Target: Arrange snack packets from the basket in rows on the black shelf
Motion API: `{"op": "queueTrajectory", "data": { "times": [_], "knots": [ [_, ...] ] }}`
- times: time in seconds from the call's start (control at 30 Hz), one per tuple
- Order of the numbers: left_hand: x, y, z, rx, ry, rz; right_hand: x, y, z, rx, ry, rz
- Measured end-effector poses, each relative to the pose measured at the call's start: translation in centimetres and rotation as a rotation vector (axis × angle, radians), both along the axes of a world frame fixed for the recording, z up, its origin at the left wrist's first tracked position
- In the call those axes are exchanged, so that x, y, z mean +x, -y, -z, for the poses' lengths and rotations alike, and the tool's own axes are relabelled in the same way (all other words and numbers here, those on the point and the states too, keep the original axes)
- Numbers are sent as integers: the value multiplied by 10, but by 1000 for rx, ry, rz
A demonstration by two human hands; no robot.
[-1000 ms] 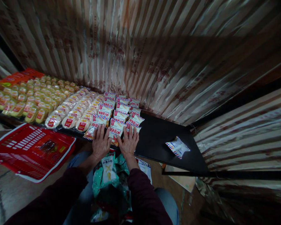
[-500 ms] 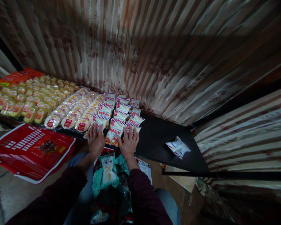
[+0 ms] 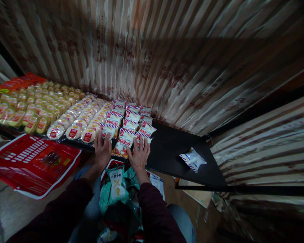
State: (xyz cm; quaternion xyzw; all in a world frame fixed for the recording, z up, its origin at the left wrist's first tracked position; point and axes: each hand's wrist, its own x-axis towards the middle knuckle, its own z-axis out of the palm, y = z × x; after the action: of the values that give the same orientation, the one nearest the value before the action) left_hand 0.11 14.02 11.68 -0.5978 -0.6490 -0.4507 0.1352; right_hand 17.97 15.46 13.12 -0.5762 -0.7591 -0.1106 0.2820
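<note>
White snack packets [image 3: 123,143] with striped ends and red print lie overlapping in three columns on a black shelf [image 3: 167,143]. My left hand [image 3: 102,149] rests at the front end of the left column, fingers extended over a packet [image 3: 108,130] there. On the front packet of the right column [image 3: 144,136] lies my right hand [image 3: 140,153], fingers spread, its thumb touching the front packet of the middle column. Neither hand grips anything. Left of these packets run rows of round white wrapped cakes [image 3: 74,131].
Yellow wrapped cakes [image 3: 31,121] and an orange bag [image 3: 27,79] fill the shelf's left. One packet [image 3: 194,159] lies apart at right. A red basket [image 3: 35,162] stands below left. Green snack bags [image 3: 118,187] sit between my knees. Striped plastic sheeting [image 3: 142,50] hangs behind.
My left hand has shifted very slightly at the front of the left column. My right hand and the packets look almost the same.
</note>
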Motion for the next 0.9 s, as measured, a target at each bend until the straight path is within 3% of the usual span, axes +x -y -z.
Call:
{"op": "queueTrajectory", "data": {
  "times": [0.3, 0.9],
  "knots": [
    [2, -9, -2, 40, 23, 2, 0, 0, 2, 1, 3, 2],
    [3, -11, -3, -143, -101, 91, -1, -1, -2, -30, 44, -9]
  ]
}}
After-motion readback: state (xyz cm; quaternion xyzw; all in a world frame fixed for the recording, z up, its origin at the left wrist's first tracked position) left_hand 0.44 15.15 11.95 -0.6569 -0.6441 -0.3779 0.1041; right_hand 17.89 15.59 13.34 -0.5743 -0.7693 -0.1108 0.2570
